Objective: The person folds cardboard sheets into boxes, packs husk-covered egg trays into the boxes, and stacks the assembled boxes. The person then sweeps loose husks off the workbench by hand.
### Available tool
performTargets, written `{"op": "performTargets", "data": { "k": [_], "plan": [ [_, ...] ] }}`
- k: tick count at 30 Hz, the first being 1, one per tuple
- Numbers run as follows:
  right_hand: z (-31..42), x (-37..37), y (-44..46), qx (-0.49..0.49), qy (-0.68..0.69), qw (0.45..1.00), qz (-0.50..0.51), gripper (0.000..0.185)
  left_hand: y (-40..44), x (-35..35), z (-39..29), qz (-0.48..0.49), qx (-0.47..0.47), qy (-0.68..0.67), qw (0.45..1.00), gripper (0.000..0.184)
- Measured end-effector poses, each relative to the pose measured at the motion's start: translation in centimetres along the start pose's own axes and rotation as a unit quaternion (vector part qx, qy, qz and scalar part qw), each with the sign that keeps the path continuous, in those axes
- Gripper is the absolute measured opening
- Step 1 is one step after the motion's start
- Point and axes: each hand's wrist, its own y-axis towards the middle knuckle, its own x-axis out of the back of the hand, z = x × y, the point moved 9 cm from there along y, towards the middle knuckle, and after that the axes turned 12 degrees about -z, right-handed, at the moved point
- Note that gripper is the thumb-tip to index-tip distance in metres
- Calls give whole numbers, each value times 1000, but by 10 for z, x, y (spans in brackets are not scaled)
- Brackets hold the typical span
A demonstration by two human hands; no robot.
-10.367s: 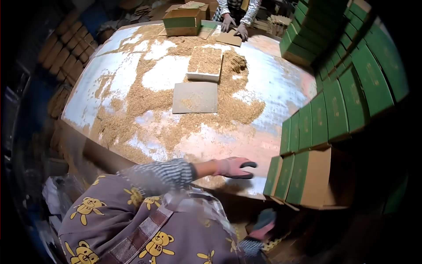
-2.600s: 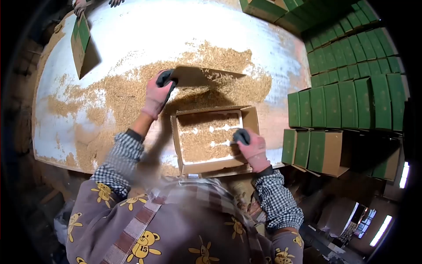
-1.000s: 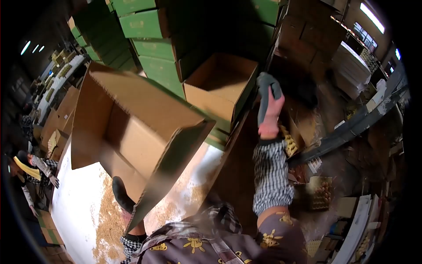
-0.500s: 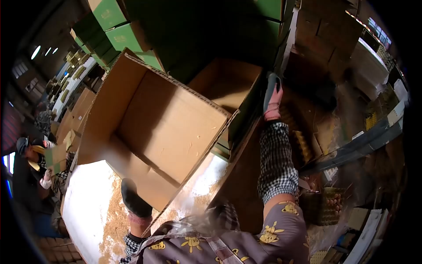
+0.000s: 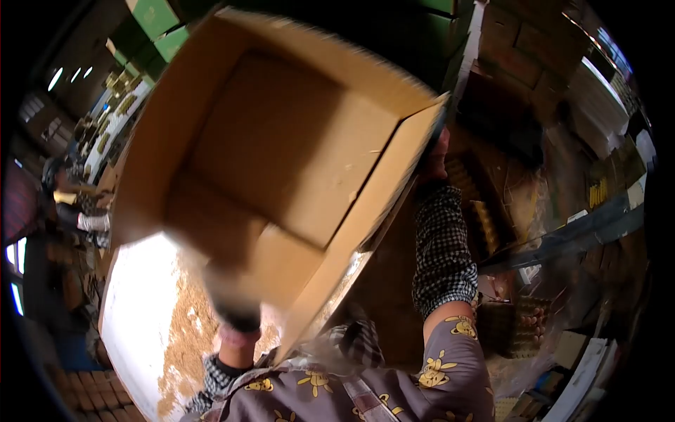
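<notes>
A large open cardboard box (image 5: 281, 155), plain brown inside with a few bits of debris, is tilted over the white work surface (image 5: 140, 281). My left hand (image 5: 235, 302), in a dark glove with a pink cuff, is closed on the box's near lower edge; motion blurs its fingers. My right hand (image 5: 437, 156), in a pink and dark glove, is against the outside of the box's right wall. That wall hides its fingers, so their grip cannot be made out.
Brown sawdust-like material (image 5: 186, 337) covers part of the white surface. Green cartons (image 5: 153, 17) are stacked behind. Egg trays (image 5: 485, 218) and a tray of eggs (image 5: 531, 323) lie at right. Another person (image 5: 77, 200) works at far left, near a long table.
The cardboard box has risen and shifted right, now covering the second box behind it. My left hand has moved slightly right with it. My right hand's fingers, visible before, are now hidden.
</notes>
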Motion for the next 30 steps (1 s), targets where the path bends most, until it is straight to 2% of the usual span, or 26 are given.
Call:
{"op": "performTargets", "data": {
  "k": [2, 3, 5, 6, 7, 8, 10, 11, 12, 14, 15, 16, 17, 18, 19, 20, 21, 22, 23, 24, 25, 26, 27, 28, 29, 30],
  "plan": [
    [9, -7, -11, 144, -183, 971, 60, 36, -7, -41, 10, 3, 185, -226, 956, 47],
    [2, 0, -11, 96, -134, 986, 32, 37, 2, -96, 4, 23, 304, -275, 912, 49],
    [-13, -1, -16, -16, -37, 999, -10, 39, 23, -167, -9, 53, 428, -266, 862, 56],
    [-19, 1, -21, -76, 4, 996, -34, 41, 33, -176, -20, 77, 409, -234, 879, 79],
    [-21, 6, -27, -137, 37, 988, -64, 42, 38, -182, -7, 98, 449, -185, 869, 87],
    [-6, 8, -34, -103, 1, 994, -40, 45, 42, -186, 6, 125, 487, -136, 854, 97],
    [14, 12, -53, -37, -107, 993, 17, 50, 33, -187, 19, 113, 576, -134, 798, 102],
    [17, 16, -66, 0, -181, 982, 50, 52, 36, -193, 29, 121, 539, -173, 816, 115],
    [19, 19, -79, 39, -248, 965, 80, 54, 38, -196, 41, 114, 516, -180, 830, 117],
    [-24, 54, -98, -96, -122, 988, 10, 54, 39, -192, 37, 129, 511, -152, 836, 103],
    [-29, 59, -111, -140, -77, 987, -11, 54, 31, -190, 41, 154, 512, -228, 814, 87],
    [-12, 53, -157, -211, 33, 975, -56, 49, 21, -177, 54, 166, 502, -299, 794, 72],
    [3, 41, -207, -286, 142, 943, -93, 44, 10, -152, 74, 139, 458, -296, 827, 55],
    [16, 52, -252, -197, -205, 957, -62, 46, -13, -130, 94, 109, 413, -290, 856, 40],
    [9, 70, -326, -53, -256, 965, 6, 45, -40, -94, 120, 75, 336, -100, 934, 31],
    [43, 18, -376, -66, -314, 931, 172, 44, -67, -60, 125, 13, 301, 5, 954, 35],
    [23, 1, -427, -232, -349, 857, 299, 44, -104, -26, 145, -6, 296, 148, 944, 37],
    [38, -56, -441, -174, -330, 827, 422, 47, -140, 5, 159, -46, 344, 213, 913, 40],
    [30, -89, -438, -152, -298, 855, 397, 51, -172, 23, 171, -62, 372, 238, 895, 45],
    [22, -119, -438, -133, -271, 878, 371, 55, -195, 31, 178, -43, 324, 248, 912, 46],
    [3, -148, -433, -86, -306, 874, 366, 60, -192, 21, 176, 63, 257, 294, 918, 50],
    [-26, -177, -424, -39, -343, 865, 365, 66, -199, 7, 172, 168, 194, 332, 908, 53],
    [-68, -198, -419, 24, -447, 815, 369, 70, -194, -1, 169, 215, 163, 309, 912, 54],
    [-66, -252, -406, 101, -489, 786, 363, 70, -184, -8, 171, 260, 127, 285, 914, 55],
    [-102, -279, -400, 120, -486, 788, 357, 73, -185, -14, 185, 316, 106, 290, 897, 56],
    [-123, -310, -398, 134, -487, 788, 353, 67, -175, -17, 196, 321, 79, 263, 907, 55]
  ]
}}
